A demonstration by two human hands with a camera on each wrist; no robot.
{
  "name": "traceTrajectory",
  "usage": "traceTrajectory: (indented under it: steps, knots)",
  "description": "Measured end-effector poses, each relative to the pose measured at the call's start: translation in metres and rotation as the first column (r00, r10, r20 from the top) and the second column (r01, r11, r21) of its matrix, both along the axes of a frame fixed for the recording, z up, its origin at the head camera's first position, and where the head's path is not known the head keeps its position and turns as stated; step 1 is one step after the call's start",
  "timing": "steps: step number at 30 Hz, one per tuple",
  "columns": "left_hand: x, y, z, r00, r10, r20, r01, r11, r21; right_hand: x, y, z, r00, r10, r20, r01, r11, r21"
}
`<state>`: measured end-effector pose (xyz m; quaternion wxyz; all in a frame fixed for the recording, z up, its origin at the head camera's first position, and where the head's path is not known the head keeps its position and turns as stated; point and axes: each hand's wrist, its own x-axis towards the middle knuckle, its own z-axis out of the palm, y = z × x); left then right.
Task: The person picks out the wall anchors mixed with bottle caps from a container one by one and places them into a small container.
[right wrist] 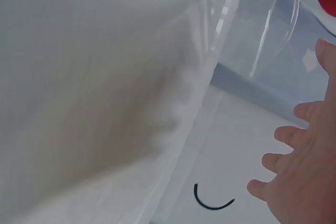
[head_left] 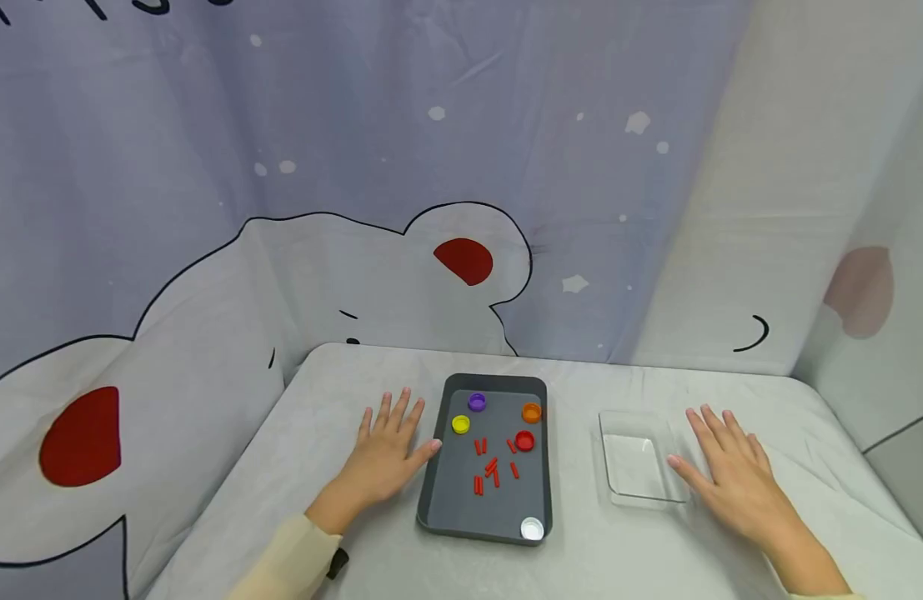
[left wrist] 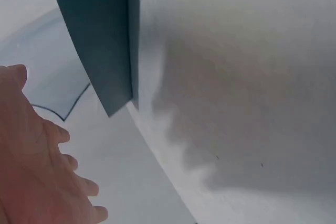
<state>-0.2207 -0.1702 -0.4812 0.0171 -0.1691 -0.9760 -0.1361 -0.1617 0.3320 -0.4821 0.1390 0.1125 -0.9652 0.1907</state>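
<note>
My left hand [head_left: 382, 458] is held with fingers spread beside the left edge of a dark grey tray [head_left: 461, 521], its thumb overlapping the rim in the head view. It holds nothing. On the tray lie several short red sticks [head_left: 495, 478] around the middle. Small round cups stand there too: purple [head_left: 477, 402], yellow [head_left: 461, 424], orange [head_left: 532, 412] and red [head_left: 524, 441] toward the far end, and a white one [head_left: 532, 528] in the near right corner. My right hand [head_left: 739, 483], fingers extended and holding nothing, is just right of a clear square container [head_left: 641, 497].
A white cloth [head_left: 581, 567] covers the table. Behind it hangs a printed curtain [head_left: 356, 125], and another light panel [head_left: 881, 350] rises on the right. A small black object [head_left: 337, 563] shows under the left wrist.
</note>
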Motion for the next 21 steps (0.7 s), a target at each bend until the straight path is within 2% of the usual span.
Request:
traceTrajectory:
  steps: [11, 21]
  knots:
    - [0.012, 0.019, 0.000, 0.998, -0.052, -0.028, 0.052, 0.999, 0.008, -0.001, -0.028, 0.003, 0.997, 0.064, -0.049, -0.066, 0.997, -0.042]
    - [0.022, 0.029, -0.007, 0.997, -0.080, -0.003, 0.080, 0.997, -0.004, -0.007, -0.056, 0.006, 0.989, 0.127, -0.074, -0.134, 0.985, -0.109]
